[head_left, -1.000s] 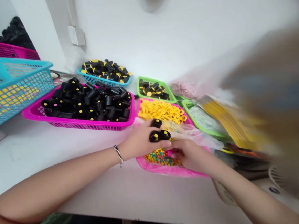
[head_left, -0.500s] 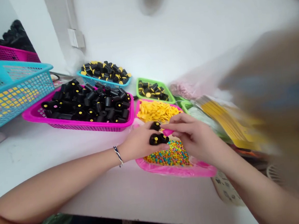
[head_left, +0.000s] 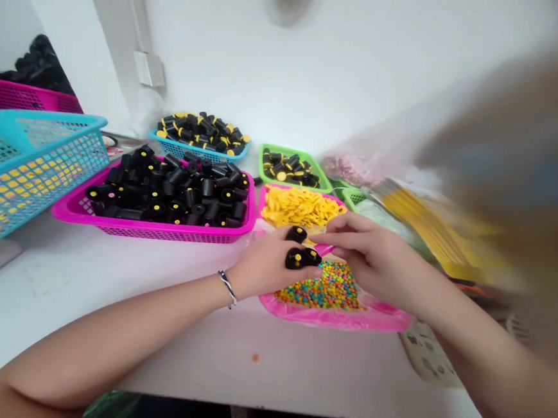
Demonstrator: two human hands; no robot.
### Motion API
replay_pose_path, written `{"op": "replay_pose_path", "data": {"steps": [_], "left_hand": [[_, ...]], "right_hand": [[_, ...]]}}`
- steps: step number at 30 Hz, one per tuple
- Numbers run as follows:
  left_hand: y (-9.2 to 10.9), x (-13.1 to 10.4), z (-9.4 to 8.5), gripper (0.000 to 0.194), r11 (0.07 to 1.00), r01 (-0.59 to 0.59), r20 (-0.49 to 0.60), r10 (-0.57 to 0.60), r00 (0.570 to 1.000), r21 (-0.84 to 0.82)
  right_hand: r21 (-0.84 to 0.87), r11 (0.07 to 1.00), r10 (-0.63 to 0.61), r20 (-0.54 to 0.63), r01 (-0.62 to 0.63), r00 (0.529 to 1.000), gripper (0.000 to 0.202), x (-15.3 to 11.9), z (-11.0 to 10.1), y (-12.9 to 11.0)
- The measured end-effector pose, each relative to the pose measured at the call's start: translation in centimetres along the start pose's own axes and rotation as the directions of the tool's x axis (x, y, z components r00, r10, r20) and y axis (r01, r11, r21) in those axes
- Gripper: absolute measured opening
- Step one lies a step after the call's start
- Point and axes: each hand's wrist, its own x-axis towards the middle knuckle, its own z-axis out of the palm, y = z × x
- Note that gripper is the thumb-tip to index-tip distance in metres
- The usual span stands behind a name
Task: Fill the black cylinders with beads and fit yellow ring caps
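Observation:
My left hand (head_left: 268,264) holds several short black cylinders (head_left: 296,258) with yellow centres, their ends turned toward my right hand. The fingers of my right hand (head_left: 366,247) are pinched around a small pink piece (head_left: 324,248) beside those cylinders. Both hands are over a pink tray (head_left: 336,320) lined with clear plastic, which contains many small coloured beads (head_left: 331,287). Behind them, flat yellow pieces (head_left: 302,206) fill a pink container.
A magenta basket (head_left: 174,231) of black cylinders is at left, with a blue basket (head_left: 81,144) beyond its left end. Black-and-yellow parts fill a blue basket (head_left: 202,154) and a green basket (head_left: 328,182) behind. Yellow strips (head_left: 420,230) lie at right.
The whole view has shifted slightly, so things appear a little further right. A small orange bead now shows on the table near the front edge. Both hands keep their grips.

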Motion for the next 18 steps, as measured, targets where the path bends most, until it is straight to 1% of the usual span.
{"op": "replay_pose_path", "data": {"steps": [2, 5, 7, 9, 10, 11, 13, 14, 16, 17, 18], "left_hand": [[0.0, 0.0, 0.0, 0.042, 1.0, 0.0, 0.002, 0.0, 1.0, 0.014], [-0.1, 0.1, 0.0, 0.044, 0.999, -0.022, 0.014, 0.022, 1.0, 0.043], [-0.1, 0.1, 0.1, 0.045, 0.998, -0.033, 0.024, 0.032, 0.999, 0.061], [-0.1, 0.0, 0.2, 0.048, 0.996, -0.016, 0.014, 0.014, 1.0, 0.09], [-0.1, 0.0, 0.2, 0.049, 0.994, -0.013, 0.006, 0.012, 1.0, 0.105], [-0.1, 0.0, 0.3, 0.05, 0.993, -0.012, -0.005, 0.013, 1.0, 0.119], [-0.2, 0.0, 0.5, 0.051, 0.991, -0.025, -0.009, 0.026, 1.0, 0.131], [-0.3, 0.0, 0.5, 0.051, 0.992, -0.032, -0.015, 0.034, 0.999, 0.122], [-0.5, 0.0, 0.7, 0.047, 0.994, -0.058, -0.014, 0.059, 0.998, 0.096], [-0.6, 0.1, 0.8, 0.047, 0.995, -0.056, -0.011, 0.057, 0.998, 0.086], [-0.7, 0.1, 0.8, 0.047, 0.996, -0.048, -0.01, 0.049, 0.999, 0.08]], "right_hand": [[-0.025, 1.0, 0.018, 0.061, -0.017, 0.998, 0.042, -0.9, -0.1, 0.3], [-0.073, 0.995, 0.071, 0.11, -0.063, 0.991, 0.038, -2.2, 0.6, 1.3], [-0.09, 0.984, 0.161, 0.11, -0.151, 0.981, 0.033, -3.0, 1.4, 2.3], [-0.119, 0.957, 0.274, 0.09, -0.263, 0.958, 0.027, -3.8, 2.2, 3.1], [-0.145, 0.942, 0.316, 0.079, -0.303, 0.945, 0.026, -4.3, 2.6, 3.3], [-0.174, 0.933, 0.33, 0.056, -0.316, 0.942, 0.026, -4.7, 2.9, 3.2], [-0.207, 0.935, 0.285, -0.035, -0.286, 0.958, 0.029, -5.5, 3.4, 2.0], [-0.212, 0.941, 0.247, -0.11, -0.265, 0.963, 0.03, -6.0, 3.5, 0.9], [-0.154, 0.966, 0.17, -0.238, -0.209, 0.956, 0.025, -6.9, 3.5, -2.1], [-0.096, 0.986, 0.111, -0.237, -0.137, 0.965, 0.025, -7.4, 3.6, -3.8], [0.027, 1.0, 0.01, -0.194, -0.005, 0.981, 0.024, -8.0, 3.8, -5.4]]}}
